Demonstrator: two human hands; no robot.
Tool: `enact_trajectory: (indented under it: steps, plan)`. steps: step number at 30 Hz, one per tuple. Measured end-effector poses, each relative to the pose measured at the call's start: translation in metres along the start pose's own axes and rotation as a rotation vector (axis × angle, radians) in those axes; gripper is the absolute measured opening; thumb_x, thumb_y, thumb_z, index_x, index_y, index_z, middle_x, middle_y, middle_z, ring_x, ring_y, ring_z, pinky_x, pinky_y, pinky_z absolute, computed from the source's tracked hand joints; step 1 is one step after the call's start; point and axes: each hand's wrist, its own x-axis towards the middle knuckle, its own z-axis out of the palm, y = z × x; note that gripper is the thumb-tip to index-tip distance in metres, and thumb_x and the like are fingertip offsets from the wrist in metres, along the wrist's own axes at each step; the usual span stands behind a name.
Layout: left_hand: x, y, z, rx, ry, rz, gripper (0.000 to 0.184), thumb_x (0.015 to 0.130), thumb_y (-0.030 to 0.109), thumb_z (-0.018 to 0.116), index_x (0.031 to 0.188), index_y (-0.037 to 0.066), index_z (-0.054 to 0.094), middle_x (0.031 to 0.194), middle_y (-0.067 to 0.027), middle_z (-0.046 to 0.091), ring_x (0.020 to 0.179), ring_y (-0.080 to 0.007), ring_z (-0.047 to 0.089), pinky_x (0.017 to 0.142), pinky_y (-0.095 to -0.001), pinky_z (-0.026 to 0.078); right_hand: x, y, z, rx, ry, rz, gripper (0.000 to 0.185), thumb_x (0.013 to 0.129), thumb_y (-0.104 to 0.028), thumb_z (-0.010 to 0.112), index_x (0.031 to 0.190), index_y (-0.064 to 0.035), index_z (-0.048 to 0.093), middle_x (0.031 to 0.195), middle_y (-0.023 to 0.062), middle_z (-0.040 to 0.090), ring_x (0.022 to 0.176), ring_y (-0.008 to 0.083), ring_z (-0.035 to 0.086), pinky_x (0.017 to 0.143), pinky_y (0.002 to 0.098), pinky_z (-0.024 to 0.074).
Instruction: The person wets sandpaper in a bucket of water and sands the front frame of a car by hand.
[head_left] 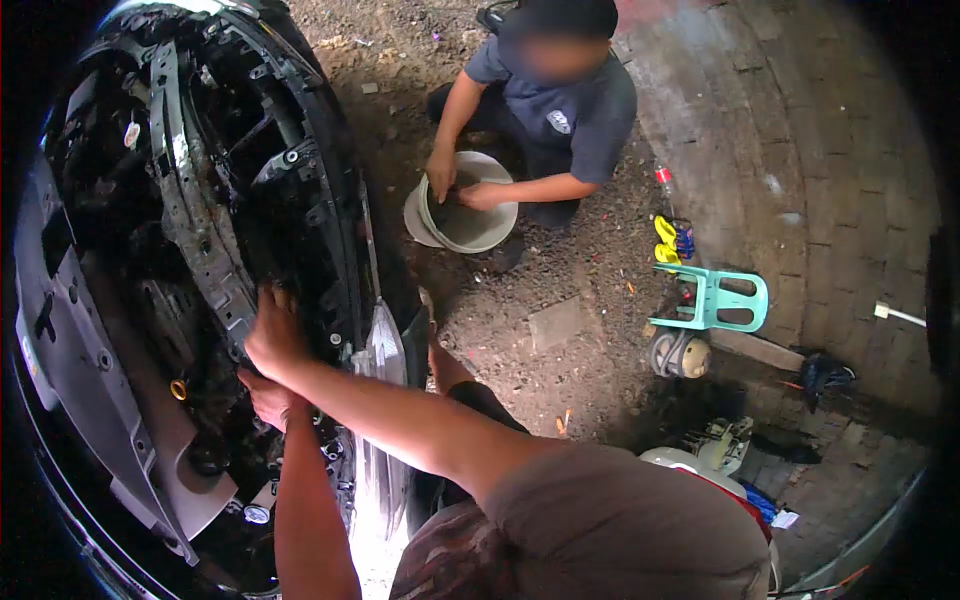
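Note:
Both of my hands are inside the open front of a vehicle, at a metal crossbar (205, 245). My right hand (275, 335) lies over the bar's lower end, its fingers bent down toward the dark gap beside it. Just below, my left hand (268, 398) has its fingers curled at the bar's underside, close to my right wrist. What either hand holds, if anything, is hidden. A yellow ring-shaped part (178, 389) sits to the left of my left hand. A grey panel (85, 340) runs along the left side.
Across from me a person (560, 110) crouches with both hands in a white bucket (478, 232). On the right are a turquoise stool (705, 298), a round beige object (690, 357) and a yellow item (665, 240). A bright headlight (380, 450) borders my forearms.

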Motion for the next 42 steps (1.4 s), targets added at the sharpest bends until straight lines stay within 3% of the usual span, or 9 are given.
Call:
enact_trajectory:
  steps: [4,9,11,17,23,24,31,38,42]
  plan:
    - [0.006,-0.012,0.023,-0.013,0.221,0.035,0.069,0.101,0.064,0.055,0.143,0.009,0.055,0.126,-0.0211,0.076,0.114,-0.0445,0.072,0.090,-0.0569,0.055,0.016,-0.005,0.005,0.065,0.041,-0.044,0.068,0.088,-0.011,0.066,0.148,0.0131,0.045,0.135,0.0338,0.053,0.126,0.0536,0.053,0.110,0.0578,0.0453]
    - [0.023,-0.036,0.052,-0.383,0.027,0.036,0.065,0.101,0.059,0.058,0.139,0.006,0.059,0.122,-0.0246,0.076,0.109,-0.0443,0.074,0.089,-0.0551,0.058,-0.034,0.004,-0.002,-0.055,-0.187,0.106,0.080,0.096,-0.026,0.068,0.155,0.0177,0.036,0.157,0.0409,0.037,0.147,0.0575,0.038,0.125,0.0581,0.0326]
    - [0.021,-0.026,0.045,-0.098,0.045,0.032,0.061,0.101,0.052,0.062,0.143,0.009,0.051,0.110,-0.0263,0.078,0.102,-0.0423,0.077,0.088,-0.0519,0.061,0.005,-0.021,0.009,0.062,-0.061,0.057,0.083,0.099,-0.033,0.067,0.155,0.0194,0.035,0.163,0.0427,0.031,0.151,0.0571,0.033,0.129,0.0581,0.0267]
    - [0.024,-0.041,0.044,-0.105,0.084,0.055,0.062,0.095,0.053,0.071,0.140,0.016,0.050,0.100,-0.0247,0.078,0.096,-0.0464,0.075,0.080,-0.0575,0.059,-0.024,-0.009,-0.002,-0.027,-0.113,0.096,0.074,0.091,-0.038,0.076,0.134,0.0178,0.050,0.137,0.0367,0.051,0.132,0.0517,0.049,0.119,0.0568,0.0384]
    - [-0.003,0.001,0.013,-0.069,0.233,0.056,0.061,0.102,0.056,0.058,0.138,0.008,0.052,0.103,-0.0310,0.076,0.099,-0.0516,0.072,0.085,-0.0628,0.055,0.045,-0.040,0.000,0.068,-0.034,0.115,0.079,0.091,-0.039,0.076,0.136,0.0199,0.048,0.139,0.0389,0.049,0.135,0.0538,0.047,0.117,0.0564,0.0405]
    - [-0.003,0.007,0.005,-0.063,0.146,-0.021,0.083,0.089,0.063,0.072,0.143,0.005,0.046,0.114,-0.0291,0.076,0.107,-0.0526,0.071,0.088,-0.0608,0.056,0.049,-0.040,0.001,0.076,-0.037,0.111,0.079,0.091,-0.039,0.076,0.136,0.0199,0.048,0.139,0.0389,0.049,0.135,0.0538,0.047,0.117,0.0564,0.0405]
    - [0.002,-0.013,0.019,-0.162,0.233,0.164,0.065,0.093,0.053,0.072,0.134,0.008,0.048,0.100,-0.0276,0.076,0.097,-0.0496,0.074,0.084,-0.0629,0.055,-0.027,0.000,-0.005,-0.061,-0.165,0.088,0.090,0.091,-0.052,0.075,0.138,0.0196,0.050,0.142,0.0398,0.050,0.137,0.0525,0.048,0.117,0.0563,0.0406]
    - [-0.017,0.018,-0.003,-0.116,0.167,-0.024,0.086,0.102,0.071,0.042,0.158,0.006,0.042,0.121,-0.0333,0.073,0.113,-0.0555,0.068,0.094,-0.0651,0.052,0.107,-0.058,0.000,0.094,-0.026,0.102,0.079,0.093,-0.052,0.074,0.133,0.0136,0.055,0.143,0.0368,0.052,0.137,0.0518,0.049,0.116,0.0566,0.0420]
    - [-0.007,0.002,0.004,-0.114,0.137,0.020,0.060,0.101,0.051,0.059,0.140,0.005,0.051,0.108,-0.0323,0.074,0.100,-0.0527,0.071,0.088,-0.0619,0.054,0.003,-0.005,0.003,-0.055,-0.102,0.043,0.080,0.093,-0.044,0.076,0.141,0.0134,0.049,0.144,0.0359,0.049,0.135,0.0529,0.048,0.116,0.0579,0.0416]
